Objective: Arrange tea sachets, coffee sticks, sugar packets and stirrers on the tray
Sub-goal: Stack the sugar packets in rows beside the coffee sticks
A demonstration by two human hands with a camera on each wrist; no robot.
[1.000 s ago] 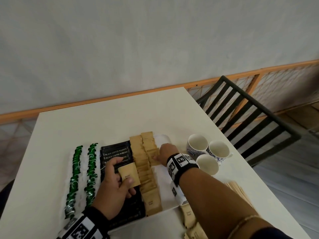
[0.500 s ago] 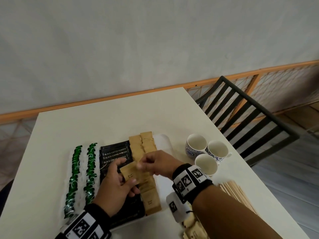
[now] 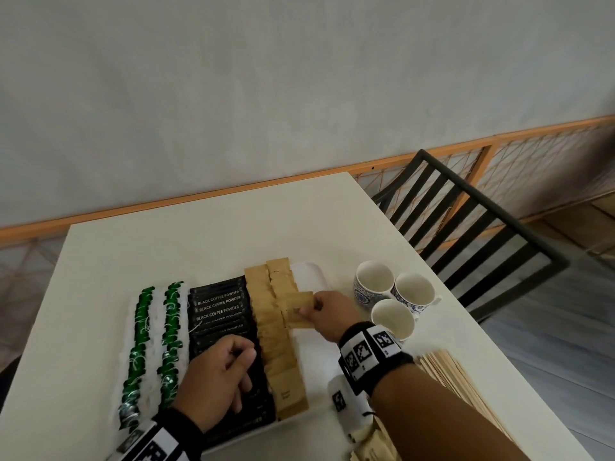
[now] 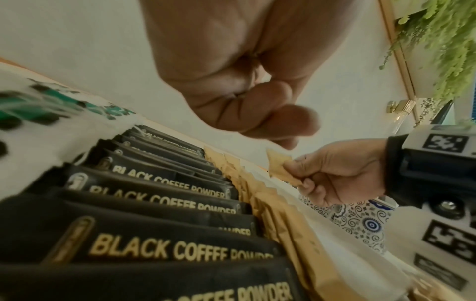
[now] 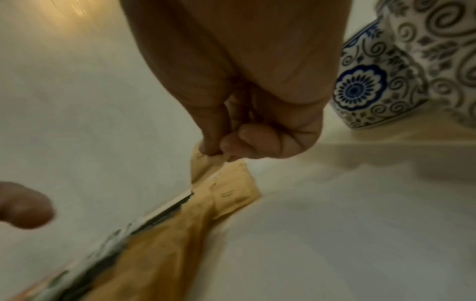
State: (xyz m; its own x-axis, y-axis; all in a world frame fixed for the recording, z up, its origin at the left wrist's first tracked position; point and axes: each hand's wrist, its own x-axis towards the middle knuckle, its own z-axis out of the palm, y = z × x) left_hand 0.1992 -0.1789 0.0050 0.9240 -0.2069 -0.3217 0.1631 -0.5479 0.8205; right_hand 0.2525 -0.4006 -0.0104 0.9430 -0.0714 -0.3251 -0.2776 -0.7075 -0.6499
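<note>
The right hand (image 3: pixel 327 314) is pinching a brown sugar packet (image 3: pixel 299 311) between thumb and fingers (image 5: pixel 213 130), holding it over the tray (image 3: pixel 309 277) at three o'clock of the brown packet rows (image 3: pixel 273 331). The left hand (image 3: pixel 216 377) is hovering over the black coffee sticks (image 3: pixel 219 307), fingers loosely curled, grasping nothing.

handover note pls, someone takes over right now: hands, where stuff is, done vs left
Right hand: grip pinches one brown sugar packet at the second, shorter sugar row.
Left hand: loosely curled, holds nothing, over the black coffee sticks.
Tray: two rows of green tea sachets, coffee sticks, one full sugar row.
Left: finish the second sugar row from the loose packets near the table's front edge, then add the wooden stirrers, which lie off the tray.
</note>
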